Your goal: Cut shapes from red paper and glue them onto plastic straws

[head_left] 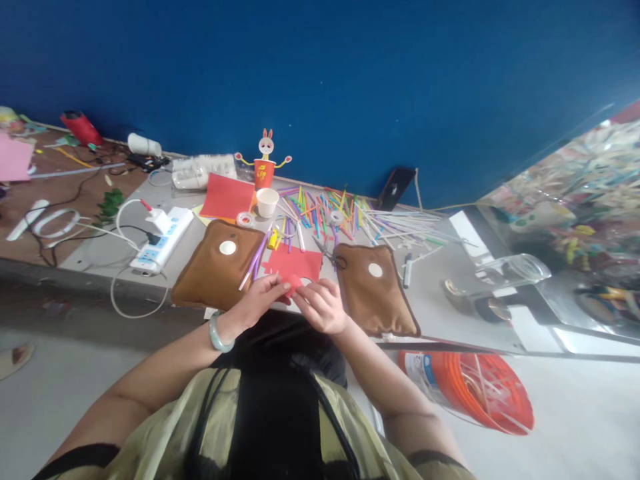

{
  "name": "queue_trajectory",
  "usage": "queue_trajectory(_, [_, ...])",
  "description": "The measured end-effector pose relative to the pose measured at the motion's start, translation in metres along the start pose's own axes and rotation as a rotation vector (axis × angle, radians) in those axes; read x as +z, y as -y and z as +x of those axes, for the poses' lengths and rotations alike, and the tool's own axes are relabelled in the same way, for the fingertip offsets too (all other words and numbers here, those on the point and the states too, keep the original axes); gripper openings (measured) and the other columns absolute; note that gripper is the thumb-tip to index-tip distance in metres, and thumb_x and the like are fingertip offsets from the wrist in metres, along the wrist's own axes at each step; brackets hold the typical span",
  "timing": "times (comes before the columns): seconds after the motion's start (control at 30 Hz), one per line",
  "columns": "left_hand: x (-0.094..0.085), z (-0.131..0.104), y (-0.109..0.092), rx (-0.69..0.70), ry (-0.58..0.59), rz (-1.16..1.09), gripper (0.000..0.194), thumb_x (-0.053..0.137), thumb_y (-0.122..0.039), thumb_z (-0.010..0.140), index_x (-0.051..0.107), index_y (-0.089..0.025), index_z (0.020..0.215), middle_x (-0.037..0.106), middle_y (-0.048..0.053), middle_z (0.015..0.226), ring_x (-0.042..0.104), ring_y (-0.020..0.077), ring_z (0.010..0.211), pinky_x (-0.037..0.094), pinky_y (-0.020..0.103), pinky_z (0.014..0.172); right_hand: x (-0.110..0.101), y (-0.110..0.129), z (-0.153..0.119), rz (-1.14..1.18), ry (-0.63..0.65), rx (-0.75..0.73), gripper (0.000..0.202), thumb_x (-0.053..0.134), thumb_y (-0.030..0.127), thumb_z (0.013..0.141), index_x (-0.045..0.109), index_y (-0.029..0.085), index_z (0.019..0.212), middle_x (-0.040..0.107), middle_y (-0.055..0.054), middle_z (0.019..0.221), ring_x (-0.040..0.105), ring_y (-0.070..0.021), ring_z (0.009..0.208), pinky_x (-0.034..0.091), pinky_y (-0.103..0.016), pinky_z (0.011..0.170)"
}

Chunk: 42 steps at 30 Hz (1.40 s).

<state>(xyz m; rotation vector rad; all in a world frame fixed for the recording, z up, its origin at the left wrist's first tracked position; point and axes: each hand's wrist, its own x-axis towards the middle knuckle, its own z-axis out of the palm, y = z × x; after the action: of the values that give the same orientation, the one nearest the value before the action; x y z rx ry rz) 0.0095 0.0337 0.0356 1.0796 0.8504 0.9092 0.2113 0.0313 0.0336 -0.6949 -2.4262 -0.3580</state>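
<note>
Just past the table's front edge, a small red paper piece (293,284) is pinched between my two hands. My left hand (264,297), with a pale bangle at the wrist, grips its left side with thumb and fingers. From the right, the bent fingers of my right hand (323,308) close on the same piece. Right behind them lies a cut red paper sheet (306,262), with scissors (327,251) beside its right edge. Brown cushion-like pads flank my hands, a left pad (213,270) and a right pad (376,303).
Behind stand a white paper cup (267,202) and a red cup with a rabbit figure (264,172). Colourful sticks (320,210) spread along the back. A power strip (163,243) with cables lies left; an orange bucket (450,380) sits below the table at right.
</note>
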Motion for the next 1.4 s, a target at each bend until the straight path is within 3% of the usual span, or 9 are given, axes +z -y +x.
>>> queue_trajectory(0.13, [-0.009, -0.004, 0.000, 0.032, -0.027, 0.073, 0.033, 0.064, -0.046, 0.086, 0.064, -0.014, 0.090, 0.063, 0.003, 0.082, 0.060, 0.0147, 0.076, 0.052, 0.030, 0.075, 0.005, 0.005, 0.001, 0.032, 0.080, 0.006, 0.030, 0.053, 0.013, 0.093, 0.068, 0.030, 0.113, 0.074, -0.004, 0.106, 0.067, -0.0195, 0.099, 0.048, -0.041, 0.091])
queue_trajectory(0.33, [-0.029, -0.021, -0.013, 0.347, -0.233, 0.742, 0.023, 0.054, -0.036, 0.093, 0.056, -0.018, 0.079, 0.055, -0.002, 0.070, 0.051, 0.0121, 0.063, 0.044, 0.025, 0.061, 0.011, -0.004, -0.003, 0.069, 0.218, 0.222, 0.031, 0.056, 0.033, 0.096, 0.066, 0.019, 0.122, 0.072, -0.013, 0.117, 0.066, -0.0254, 0.105, 0.049, -0.045, 0.096])
queue_trajectory(0.47, [-0.032, -0.025, -0.011, 0.576, -0.171, 1.068, 0.020, 0.045, -0.026, 0.096, 0.055, -0.019, 0.081, 0.058, 0.002, 0.075, 0.055, 0.0167, 0.074, 0.047, 0.034, 0.084, 0.019, -0.005, -0.010, 0.099, 0.383, 0.286, 0.057, 0.060, 0.050, 0.091, 0.059, 0.012, 0.133, 0.061, -0.020, 0.136, 0.058, -0.0332, 0.125, 0.040, -0.053, 0.110])
queue_trajectory(0.57, [-0.031, -0.022, -0.002, 0.630, -0.106, 1.190, 0.020, 0.040, -0.021, 0.097, 0.059, -0.019, 0.090, 0.063, 0.003, 0.082, 0.060, 0.0184, 0.083, 0.042, 0.041, 0.101, 0.027, -0.005, -0.012, 0.110, 0.460, 0.332, 0.069, 0.061, 0.057, 0.088, 0.055, 0.010, 0.139, 0.053, -0.021, 0.143, 0.050, -0.0354, 0.134, 0.036, -0.054, 0.114])
queue_trajectory(0.67, [-0.033, -0.019, 0.007, 0.632, -0.098, 1.264, 0.023, 0.038, -0.020, 0.097, 0.061, -0.020, 0.097, 0.065, 0.003, 0.086, 0.061, 0.0185, 0.087, 0.038, 0.044, 0.107, 0.034, -0.010, -0.007, 0.118, 0.484, 0.373, 0.074, 0.061, 0.059, 0.086, 0.053, 0.010, 0.141, 0.049, -0.021, 0.147, 0.045, -0.0359, 0.139, 0.035, -0.053, 0.116])
queue_trajectory(1.0, [-0.042, -0.006, 0.009, 0.635, -0.152, 1.379, 0.020, 0.038, -0.017, 0.097, 0.057, -0.018, 0.091, 0.062, 0.003, 0.086, 0.059, 0.0176, 0.087, 0.035, 0.044, 0.108, 0.054, -0.054, 0.021, 0.176, 0.537, 0.445, 0.069, 0.056, 0.059, 0.090, 0.054, 0.010, 0.138, 0.048, -0.021, 0.149, 0.045, -0.0354, 0.138, 0.039, -0.050, 0.113])
queue_trajectory(1.13, [-0.035, -0.010, 0.006, 0.642, -0.158, 1.361, 0.018, 0.040, -0.017, 0.097, 0.055, -0.018, 0.087, 0.062, 0.003, 0.084, 0.060, 0.0173, 0.088, 0.033, 0.044, 0.109, 0.048, -0.075, 0.042, 0.209, 0.601, 0.430, 0.048, 0.053, 0.051, 0.095, 0.066, 0.013, 0.121, 0.063, -0.017, 0.134, 0.058, -0.0298, 0.125, 0.043, -0.042, 0.108])
queue_trajectory(1.23, [-0.023, -0.012, 0.004, 0.666, -0.130, 1.306, 0.017, 0.042, -0.018, 0.097, 0.053, -0.019, 0.084, 0.062, 0.003, 0.084, 0.059, 0.0178, 0.087, 0.034, 0.045, 0.109, 0.045, -0.093, 0.064, 0.079, 0.581, 0.608, 0.036, 0.048, 0.042, 0.098, 0.069, 0.016, 0.110, 0.072, -0.014, 0.112, 0.065, -0.0278, 0.110, 0.045, -0.040, 0.100])
queue_trajectory(1.4, [0.004, -0.009, 0.004, 0.643, 0.030, 1.246, 0.018, 0.043, -0.021, 0.097, 0.055, -0.019, 0.084, 0.064, 0.004, 0.086, 0.058, 0.0192, 0.086, 0.037, 0.043, 0.104, 0.059, -0.122, 0.095, -0.065, 0.643, 0.951, 0.036, 0.048, 0.041, 0.096, 0.066, 0.015, 0.115, 0.070, -0.018, 0.118, 0.064, -0.0298, 0.111, 0.048, -0.037, 0.091])
